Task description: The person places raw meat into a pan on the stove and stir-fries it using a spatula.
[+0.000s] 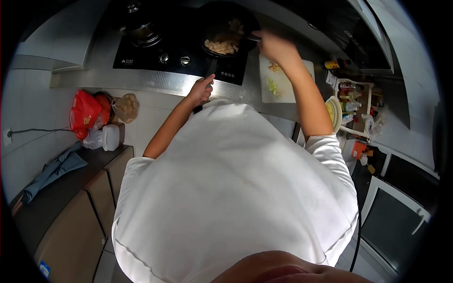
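A dark pan (205, 47) with pale chopped food pieces (222, 46) in it sits over the right side of the black stove (174, 71). My left hand (202, 89) is wrapped round the pan handle (212, 67) at the stove's front edge. To the right of the pan, my right hand (276, 46) is closed on the handle of a utensil (252, 37) that reaches over the pan; the hand is slightly blurred. Below that hand lies a white cutting board (283, 92) with chopped green pieces (272, 86) and small orange-yellow pieces (274, 67).
A pot (144, 35) stands on the stove's left side. Right of the board are a dark bottle (334, 63), a rack of bottles (350, 96) and a greenish bowl (334, 113). A red bag (85, 112) and a white container (111, 137) are at left.
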Demonstrator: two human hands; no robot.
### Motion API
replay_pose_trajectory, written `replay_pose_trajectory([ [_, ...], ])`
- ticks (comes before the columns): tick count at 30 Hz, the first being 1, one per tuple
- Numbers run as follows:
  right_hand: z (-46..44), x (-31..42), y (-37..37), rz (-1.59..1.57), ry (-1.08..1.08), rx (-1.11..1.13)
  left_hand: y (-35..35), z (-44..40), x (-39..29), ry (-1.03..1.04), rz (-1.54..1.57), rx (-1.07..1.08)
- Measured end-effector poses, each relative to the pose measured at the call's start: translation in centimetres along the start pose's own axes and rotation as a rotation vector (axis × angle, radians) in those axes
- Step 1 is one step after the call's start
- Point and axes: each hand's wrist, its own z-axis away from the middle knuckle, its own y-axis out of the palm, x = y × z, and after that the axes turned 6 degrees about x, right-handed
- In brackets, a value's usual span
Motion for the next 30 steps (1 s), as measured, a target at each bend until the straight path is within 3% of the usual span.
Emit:
replay_pose_trajectory([
  [4, 1.0, 1.3, -0.4, 0.135, 0.032, 0.058, 0.2, 0.0, -0.1, -0.01, 0.025, 0.001],
  [7, -2.4, -0.8, 4.6, 0.115, 0.08, -0.195, 0.1, -0.2, 0.0, -0.01, 0.022, -0.008],
  [10, -3.6, -1.7, 4.5, 0.003, 0.208, -0.297, 0.3, 0.1, -0.2, 0.003, 0.014, -0.014],
  [11, -4.1, -1.7, 4.1, 0.003, 0.205, -0.294, 0.2, 0.3, -0.1, 0.002, 0.018, -0.017],
  [13, -5.5, -2.0, 2.9, -0.016, 0.397, 0.033, 0.3, 0.2, -0.2, 0.004, 0.023, -0.011],
  [17, -6.0, -3.2, 6.0, 0.172, 0.255, -0.017, 0.4, 0.3, -0.3, -0.003, 0.017, -0.015],
  [19, -4.0, -4.4, 6.0, -0.125, 0.113, -0.098, 0.4, 0.4, -0.4, 0.002, 0.006, -0.019],
  [22, 0.0, -4.0, 0.8, 0.077, 0.061, -0.075, 0.1, 0.3, -0.3, -0.005, 0.007, -0.018],
  [25, 1.5, -3.7, -1.1, 0.146, 0.044, -0.004, 0.5, 0.3, -0.4, -0.014, -0.005, -0.021],
  [28, -0.6, -2.6, 1.7, 0.252, 0.097, 0.022, 0.1, 0.0, -0.1, -0.017, 0.023, -0.02],
  [30, -2.3, -3.4, 3.9, 0.126, 0.167, -0.051, 0.2, 0.2, -0.2, -0.016, 0.02, -0.014],
])
